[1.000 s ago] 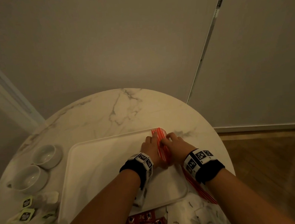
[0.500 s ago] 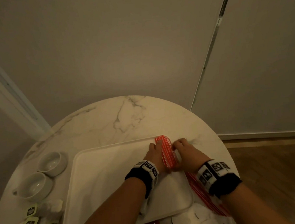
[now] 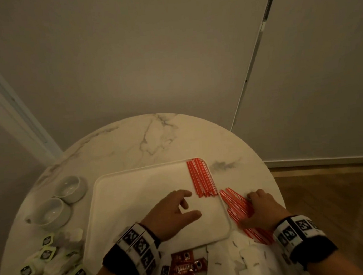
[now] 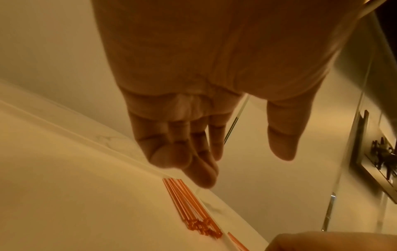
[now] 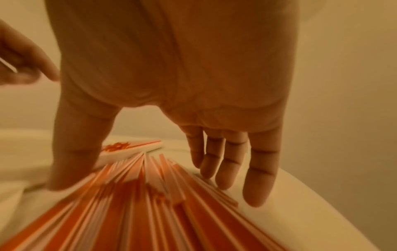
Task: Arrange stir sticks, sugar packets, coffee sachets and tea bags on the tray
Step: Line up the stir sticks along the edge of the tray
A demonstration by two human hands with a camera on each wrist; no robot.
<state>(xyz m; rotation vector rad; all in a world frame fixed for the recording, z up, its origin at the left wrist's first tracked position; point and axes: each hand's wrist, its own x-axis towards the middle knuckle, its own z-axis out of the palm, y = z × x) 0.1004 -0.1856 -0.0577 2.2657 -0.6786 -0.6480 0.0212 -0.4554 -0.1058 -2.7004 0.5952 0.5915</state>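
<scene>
A neat bundle of red-and-white stir sticks (image 3: 200, 177) (image 4: 189, 208) lies in the far right corner of the white tray (image 3: 138, 205). More loose stir sticks (image 3: 239, 211) (image 5: 150, 195) lie fanned out on the table just right of the tray. My right hand (image 3: 246, 209) (image 5: 141, 184) hovers over this pile, thumb on its left side, fingers spread down on its right side. My left hand (image 3: 187, 203) (image 4: 242, 166) floats above the tray with relaxed fingers, holding nothing. Tea bags (image 3: 45, 267), red coffee sachets (image 3: 184, 269) and white sugar packets (image 3: 240, 260) lie on the table near me.
Two white bowls (image 3: 69, 188) (image 3: 49, 210) stand left of the tray on the round marble table (image 3: 150, 139). The table's right edge is close beside my right hand, with wooden floor (image 3: 333, 201) below. A wall rises behind the table.
Both hands have let go of the bundle on the tray. The left hand drew back over the tray; the right hand moved right, off the tray, onto the loose sticks.
</scene>
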